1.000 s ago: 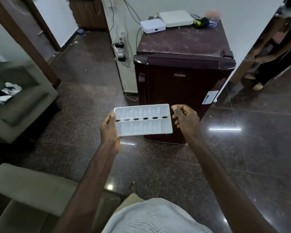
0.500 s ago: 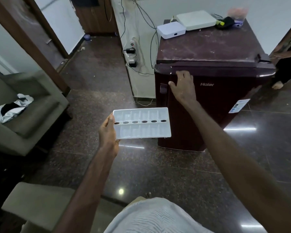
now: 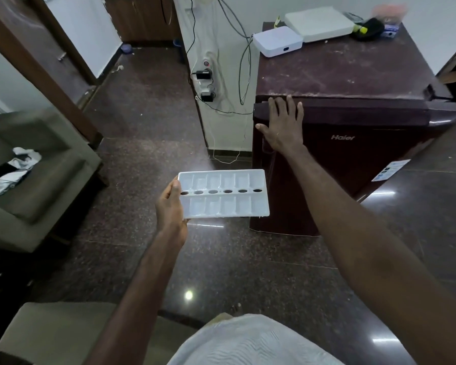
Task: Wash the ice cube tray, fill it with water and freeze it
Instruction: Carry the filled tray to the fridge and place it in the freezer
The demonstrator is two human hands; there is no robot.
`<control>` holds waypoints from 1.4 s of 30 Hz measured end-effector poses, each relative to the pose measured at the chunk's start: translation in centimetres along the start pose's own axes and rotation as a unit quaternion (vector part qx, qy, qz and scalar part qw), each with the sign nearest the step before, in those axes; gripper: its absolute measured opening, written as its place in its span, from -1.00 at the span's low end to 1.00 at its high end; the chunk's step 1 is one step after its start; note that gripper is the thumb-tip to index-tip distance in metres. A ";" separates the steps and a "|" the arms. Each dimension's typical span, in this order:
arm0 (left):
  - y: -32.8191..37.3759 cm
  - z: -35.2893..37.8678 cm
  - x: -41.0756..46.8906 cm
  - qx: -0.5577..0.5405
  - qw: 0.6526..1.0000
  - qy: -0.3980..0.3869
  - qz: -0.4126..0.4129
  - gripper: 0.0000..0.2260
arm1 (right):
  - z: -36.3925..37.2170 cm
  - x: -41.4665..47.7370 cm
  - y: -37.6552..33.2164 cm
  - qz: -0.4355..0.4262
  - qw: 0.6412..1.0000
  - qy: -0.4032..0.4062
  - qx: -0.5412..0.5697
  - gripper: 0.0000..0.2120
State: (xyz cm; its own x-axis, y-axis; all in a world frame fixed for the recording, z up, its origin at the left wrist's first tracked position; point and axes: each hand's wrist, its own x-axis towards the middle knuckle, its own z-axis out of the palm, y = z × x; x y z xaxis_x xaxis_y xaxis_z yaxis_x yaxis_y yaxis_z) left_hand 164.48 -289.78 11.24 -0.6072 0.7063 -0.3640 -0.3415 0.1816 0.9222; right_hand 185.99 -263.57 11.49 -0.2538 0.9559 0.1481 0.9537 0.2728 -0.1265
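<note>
Head view: a grey armchair (image 3: 40,177) stands at the left. The left grip (image 3: 170,206) pinches the left end of the white ice cube tray (image 3: 224,197), held level above the floor, just before the maroon fridge (image 3: 353,159). The right grip (image 3: 283,126) lies flat, fingers straight, on the closed door's top edge.

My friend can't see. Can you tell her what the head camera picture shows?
A person's left hand holds a white ice cube tray level by one end, near a dark red fridge with its door shut. Their right hand rests on the door's top corner.
</note>
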 end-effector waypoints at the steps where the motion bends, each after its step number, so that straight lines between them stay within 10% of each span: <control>1: 0.0 0.0 0.2 0.000 1.000 -0.004 -0.001 -0.79 | 0.0 -0.1 0.1 0.001 1.000 0.009 0.001 -0.26; 29: -0.8 -2.7 -1.4 -0.010 1.000 -0.001 0.019 -0.72 | 1.1 -12.2 1.4 -0.002 0.948 0.305 0.092 -0.61; 42: -4.0 -2.2 -9.9 0.008 1.000 0.023 0.014 -0.70 | -6.6 -16.4 3.0 0.138 0.967 0.160 0.139 -0.49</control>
State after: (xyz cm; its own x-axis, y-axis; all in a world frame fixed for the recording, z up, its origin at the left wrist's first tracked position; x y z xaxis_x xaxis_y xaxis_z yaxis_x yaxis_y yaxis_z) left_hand 170.23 -299.02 10.85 -0.6480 0.6796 -0.3438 -0.3132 0.1737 0.9337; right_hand 194.11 -279.10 15.12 0.1091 0.9258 0.3620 0.8863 0.0742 -0.4571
